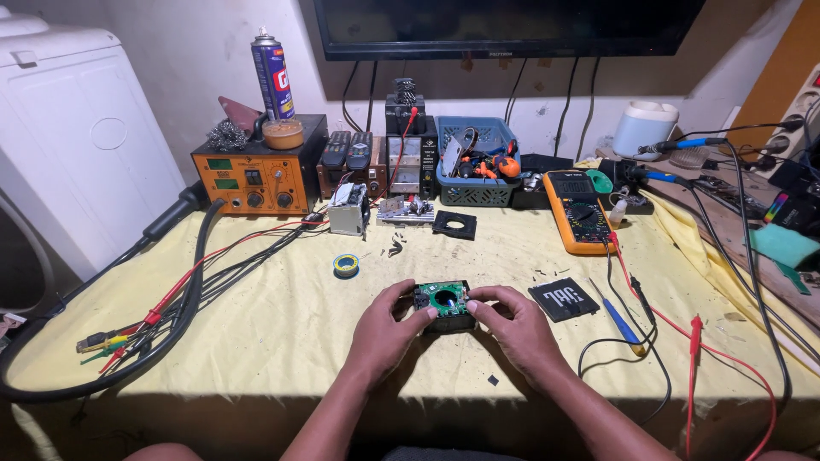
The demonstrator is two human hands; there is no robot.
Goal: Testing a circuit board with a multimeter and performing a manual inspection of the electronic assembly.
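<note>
Just below the middle of the frame, both hands close around a small dark box with a green circuit board (444, 300) seated in its open top, held low over the yellow-covered counter (282, 316). The left hand (386, 329) clasps the box's left side, fingers curled onto the board's edge, and the right hand (511, 324) mirrors it on the right with fingertips resting on the top rim; each grip is narrow and closed on the box, which keeps the board face-up and level under the head camera, probably so its parts can be seen and reached. To the right of the hands lies a black square grille piece (563, 300) and a blue-handled screwdriver (617, 318), set within easy reach of the right hand. Red and black probe leads (692, 341) trail from the orange multimeter (578, 211) at centre right, which leans back so its face looks toward the person. In the upper left sits an orange soldering station (254, 177) with a spray can (272, 75) standing behind it, pushed to the wall so the middle of the counter is working room. A small roll of solder wire (346, 265) lies alone left of centre, and a blue basket of tools (477, 162) stands at the back under the dark screen.
</note>
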